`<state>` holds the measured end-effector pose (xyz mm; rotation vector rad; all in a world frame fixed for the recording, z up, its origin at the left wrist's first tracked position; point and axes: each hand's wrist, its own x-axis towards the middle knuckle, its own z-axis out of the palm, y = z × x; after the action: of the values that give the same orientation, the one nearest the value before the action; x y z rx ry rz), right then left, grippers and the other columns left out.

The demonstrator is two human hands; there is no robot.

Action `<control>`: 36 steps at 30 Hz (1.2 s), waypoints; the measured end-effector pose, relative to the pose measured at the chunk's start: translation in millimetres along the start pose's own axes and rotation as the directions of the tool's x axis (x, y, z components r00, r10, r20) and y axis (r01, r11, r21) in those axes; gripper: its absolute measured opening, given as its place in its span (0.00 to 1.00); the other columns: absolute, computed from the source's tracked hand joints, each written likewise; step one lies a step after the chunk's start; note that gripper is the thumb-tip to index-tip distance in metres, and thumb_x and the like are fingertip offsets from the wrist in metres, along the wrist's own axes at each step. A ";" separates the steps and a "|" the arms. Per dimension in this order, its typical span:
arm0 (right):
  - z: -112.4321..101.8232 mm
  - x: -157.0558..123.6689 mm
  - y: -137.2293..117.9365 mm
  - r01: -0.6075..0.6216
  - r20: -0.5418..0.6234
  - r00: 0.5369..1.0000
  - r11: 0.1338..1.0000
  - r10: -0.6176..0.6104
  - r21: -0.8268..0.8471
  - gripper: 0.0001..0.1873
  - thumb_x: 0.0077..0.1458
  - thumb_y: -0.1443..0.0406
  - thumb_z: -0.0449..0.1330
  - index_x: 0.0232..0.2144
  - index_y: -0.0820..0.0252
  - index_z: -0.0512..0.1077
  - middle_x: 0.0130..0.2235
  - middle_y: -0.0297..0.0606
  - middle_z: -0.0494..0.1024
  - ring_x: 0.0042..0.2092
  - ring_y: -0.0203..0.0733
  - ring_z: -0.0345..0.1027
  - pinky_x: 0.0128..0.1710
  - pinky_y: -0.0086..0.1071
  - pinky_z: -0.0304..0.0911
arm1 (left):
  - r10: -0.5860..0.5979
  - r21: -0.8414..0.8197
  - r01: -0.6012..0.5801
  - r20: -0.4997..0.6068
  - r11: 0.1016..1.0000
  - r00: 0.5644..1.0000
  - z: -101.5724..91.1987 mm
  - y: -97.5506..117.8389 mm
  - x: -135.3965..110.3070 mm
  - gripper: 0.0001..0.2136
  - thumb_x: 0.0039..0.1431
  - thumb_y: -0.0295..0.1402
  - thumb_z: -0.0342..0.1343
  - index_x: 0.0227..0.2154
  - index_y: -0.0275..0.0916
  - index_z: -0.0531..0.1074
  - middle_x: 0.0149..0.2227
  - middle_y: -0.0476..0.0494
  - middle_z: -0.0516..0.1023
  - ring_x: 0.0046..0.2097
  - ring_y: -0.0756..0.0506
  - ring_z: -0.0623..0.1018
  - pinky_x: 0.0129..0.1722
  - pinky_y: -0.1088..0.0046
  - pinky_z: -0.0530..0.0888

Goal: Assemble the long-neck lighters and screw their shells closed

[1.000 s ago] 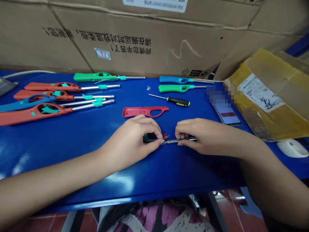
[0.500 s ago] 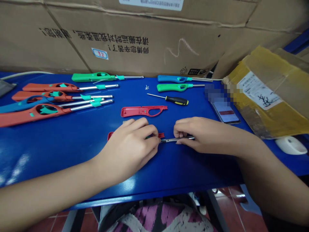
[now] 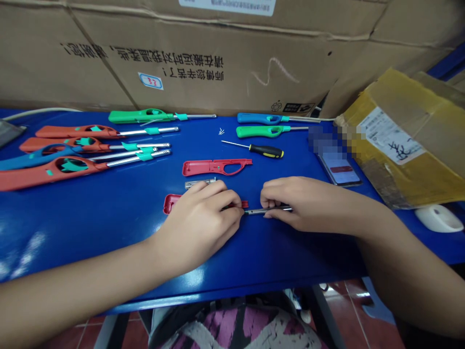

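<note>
My right hand [image 3: 290, 201] pinches a slim metal lighter tube [image 3: 256, 211] between thumb and curled fingers. At the tube's left end my left hand [image 3: 209, 213] is closed, fingertips together on that end; my fingers hide the exact grip. Beneath the left hand lies a red lighter housing half [image 3: 170, 203], largely covered. A clear fuel reservoir [image 3: 198, 183] with a metal end shows just behind my knuckles. The other red housing half [image 3: 216, 167] rests farther back, its hollow inside facing up.
A screwdriver [image 3: 267, 151] and several small screws [image 3: 221, 131] lie behind. Assembled lighters [image 3: 80, 165] are grouped at left, with a blue lighter [image 3: 259, 118] and a green lighter [image 3: 259, 131] at back. On the right are a phone [image 3: 339, 169], a taped box [image 3: 410, 140] and a white mouse [image 3: 438, 218].
My left hand has shifted slightly right and toward me, uncovering the reservoir and more of the nearer red housing half. The right hand keeps its pinch on the tube, almost still.
</note>
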<state>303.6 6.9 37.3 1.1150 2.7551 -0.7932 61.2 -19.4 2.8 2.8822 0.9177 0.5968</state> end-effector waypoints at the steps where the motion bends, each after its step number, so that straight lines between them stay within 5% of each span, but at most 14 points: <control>1: 0.2 0.2 0.0 0.003 -0.002 1.000 1.000 -0.003 -0.001 0.04 0.62 0.68 0.57 0.34 0.56 0.71 0.37 0.35 0.77 0.39 0.42 0.70 0.36 0.33 0.57 | -0.003 -0.005 0.003 -0.007 1.000 1.000 0.8 0.1 -0.1 0.12 0.70 0.30 0.52 0.35 0.38 0.81 0.39 0.46 0.82 0.40 0.43 0.75 0.38 0.64 0.66; 25: 1.6 3.1 -4.7 -0.008 -0.007 1.000 1.000 0.008 -0.030 0.03 0.65 0.65 0.58 0.36 0.57 0.70 0.38 0.33 0.75 0.40 0.40 0.69 0.38 0.34 0.58 | -0.047 -0.148 0.032 -0.100 0.989 0.994 5.3 -13.8 -11.2 0.08 0.66 0.32 0.59 0.46 0.42 0.80 0.49 0.45 0.82 0.46 0.42 0.77 0.45 0.62 0.70; 36: 1.3 3.6 -4.9 0.013 -0.032 0.999 0.999 -0.015 -0.049 0.03 0.65 0.65 0.58 0.37 0.57 0.70 0.38 0.32 0.74 0.38 0.39 0.68 0.37 0.33 0.57 | -0.087 -0.242 0.065 -0.081 0.968 0.993 6.1 -23.8 -13.5 0.05 0.66 0.31 0.60 0.36 0.43 0.81 0.49 0.48 0.82 0.48 0.43 0.76 0.47 0.61 0.68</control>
<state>297.5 5.6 37.4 1.1103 2.7956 -0.7115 40.4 -7.2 -11.6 2.6132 0.8943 0.7789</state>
